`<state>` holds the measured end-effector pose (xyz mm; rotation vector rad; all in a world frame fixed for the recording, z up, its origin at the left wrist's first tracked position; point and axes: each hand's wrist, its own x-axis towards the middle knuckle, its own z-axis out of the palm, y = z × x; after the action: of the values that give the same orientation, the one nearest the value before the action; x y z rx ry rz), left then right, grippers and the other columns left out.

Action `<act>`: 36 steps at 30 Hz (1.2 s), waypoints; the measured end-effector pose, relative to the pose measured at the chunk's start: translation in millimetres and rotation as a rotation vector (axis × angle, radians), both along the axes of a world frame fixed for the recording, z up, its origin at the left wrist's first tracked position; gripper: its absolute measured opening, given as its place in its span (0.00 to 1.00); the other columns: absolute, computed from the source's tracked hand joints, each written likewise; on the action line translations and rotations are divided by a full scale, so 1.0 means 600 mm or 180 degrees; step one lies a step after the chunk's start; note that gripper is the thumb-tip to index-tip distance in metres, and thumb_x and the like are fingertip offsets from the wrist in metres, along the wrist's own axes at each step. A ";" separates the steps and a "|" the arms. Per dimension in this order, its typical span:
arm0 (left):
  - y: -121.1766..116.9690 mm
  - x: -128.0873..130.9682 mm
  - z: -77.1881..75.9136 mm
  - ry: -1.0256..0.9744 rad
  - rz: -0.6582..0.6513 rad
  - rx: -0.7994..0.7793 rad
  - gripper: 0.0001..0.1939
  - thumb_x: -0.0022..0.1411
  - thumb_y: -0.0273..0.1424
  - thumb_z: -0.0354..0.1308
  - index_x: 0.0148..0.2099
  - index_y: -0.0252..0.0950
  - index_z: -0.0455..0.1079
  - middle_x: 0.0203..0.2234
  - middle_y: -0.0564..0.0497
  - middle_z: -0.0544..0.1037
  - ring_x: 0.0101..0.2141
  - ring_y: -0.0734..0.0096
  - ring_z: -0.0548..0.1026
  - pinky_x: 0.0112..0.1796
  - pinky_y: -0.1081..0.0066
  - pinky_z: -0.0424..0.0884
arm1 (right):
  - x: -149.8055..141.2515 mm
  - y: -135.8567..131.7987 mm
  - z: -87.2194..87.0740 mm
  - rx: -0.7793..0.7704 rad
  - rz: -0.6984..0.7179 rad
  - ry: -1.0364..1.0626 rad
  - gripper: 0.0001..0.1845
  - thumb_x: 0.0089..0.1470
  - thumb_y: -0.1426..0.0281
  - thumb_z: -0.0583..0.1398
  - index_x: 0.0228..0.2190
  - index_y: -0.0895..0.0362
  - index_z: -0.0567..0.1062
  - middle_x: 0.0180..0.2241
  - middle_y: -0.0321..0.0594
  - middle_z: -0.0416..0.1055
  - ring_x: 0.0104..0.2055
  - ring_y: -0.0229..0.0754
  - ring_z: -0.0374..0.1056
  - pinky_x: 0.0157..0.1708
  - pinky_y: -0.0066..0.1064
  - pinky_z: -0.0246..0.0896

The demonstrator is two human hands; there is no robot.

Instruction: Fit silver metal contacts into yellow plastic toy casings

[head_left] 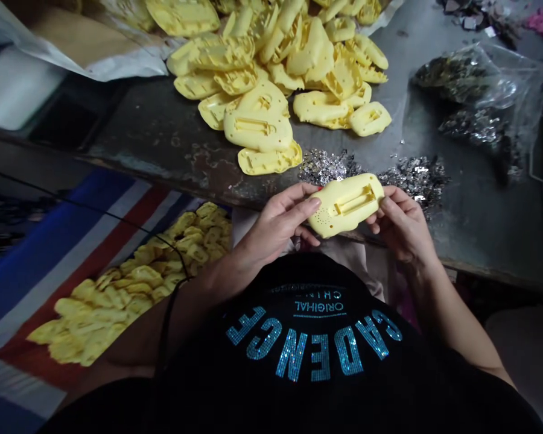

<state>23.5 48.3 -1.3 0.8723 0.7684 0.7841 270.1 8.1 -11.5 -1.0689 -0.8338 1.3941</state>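
A yellow moulded plastic casing (pixel 346 205) with a raised slotted rectangle and a small cluster of holes is held in front of me, its inner side up. My left hand (pixel 276 220) grips its left end, with the thumb across the face. My right hand (pixel 402 224) holds the right end, fingers curled around the edge. Just beyond the casing lie heaps of glittery silver metal scraps (pixel 414 181), close to my right hand.
A large heap of similar yellow casings (pixel 276 66) covers the worn grey table (pixel 149 132). A plastic bag of silver scraps (pixel 477 90) lies at right. More yellow pieces (pixel 117 307) rest on a striped cloth (pixel 72 253) below the table edge.
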 end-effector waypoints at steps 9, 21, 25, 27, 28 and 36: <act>-0.004 -0.017 -0.015 0.0108 -0.0298 -0.0068 0.21 0.65 0.42 0.74 0.51 0.37 0.71 0.39 0.51 0.84 0.33 0.69 0.84 0.29 0.73 0.84 | -0.008 -0.001 -0.007 -0.0111 0.0028 0.0055 0.18 0.54 0.54 0.78 0.38 0.52 0.84 0.24 0.31 0.77 0.24 0.31 0.70 0.23 0.20 0.66; -0.008 -0.026 0.006 0.0619 -0.0837 0.0205 0.32 0.67 0.43 0.74 0.68 0.41 0.69 0.49 0.44 0.85 0.39 0.66 0.83 0.29 0.77 0.76 | -0.026 0.013 0.005 -0.0259 0.0969 0.0046 0.16 0.58 0.56 0.77 0.39 0.55 0.86 0.25 0.32 0.75 0.23 0.28 0.65 0.24 0.21 0.63; -0.008 -0.026 -0.001 0.0440 -0.0776 0.0056 0.32 0.67 0.41 0.74 0.68 0.38 0.71 0.53 0.41 0.85 0.43 0.63 0.85 0.36 0.74 0.81 | -0.030 0.012 0.003 -0.0245 0.0770 0.0072 0.17 0.58 0.55 0.76 0.38 0.54 0.85 0.24 0.31 0.75 0.22 0.30 0.65 0.24 0.22 0.64; -0.016 -0.036 -0.013 0.0473 -0.0655 0.0038 0.32 0.65 0.40 0.75 0.67 0.38 0.72 0.56 0.41 0.84 0.45 0.62 0.85 0.39 0.74 0.82 | -0.038 0.005 -0.002 -0.0166 0.0446 0.0119 0.18 0.58 0.53 0.76 0.38 0.53 0.83 0.23 0.30 0.75 0.23 0.31 0.66 0.24 0.23 0.64; -0.022 -0.044 -0.019 0.0520 -0.0604 0.0046 0.31 0.64 0.41 0.75 0.65 0.37 0.73 0.54 0.41 0.85 0.42 0.63 0.86 0.36 0.75 0.82 | -0.044 -0.002 -0.005 -0.0133 0.0294 0.0151 0.19 0.57 0.52 0.76 0.38 0.52 0.82 0.23 0.30 0.75 0.23 0.32 0.68 0.24 0.23 0.65; -0.052 -0.073 -0.013 0.0306 0.0027 -0.0092 0.13 0.71 0.39 0.66 0.46 0.34 0.74 0.30 0.50 0.84 0.18 0.73 0.74 0.16 0.73 0.70 | -0.016 -0.081 -0.010 0.0283 0.0237 -0.1373 0.15 0.64 0.55 0.71 0.48 0.48 0.82 0.42 0.37 0.85 0.40 0.42 0.80 0.40 0.36 0.75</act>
<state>-20.0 17.0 -9.3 0.8861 0.8669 0.7409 260.7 -40.6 -17.6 -1.3017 -1.2459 1.1894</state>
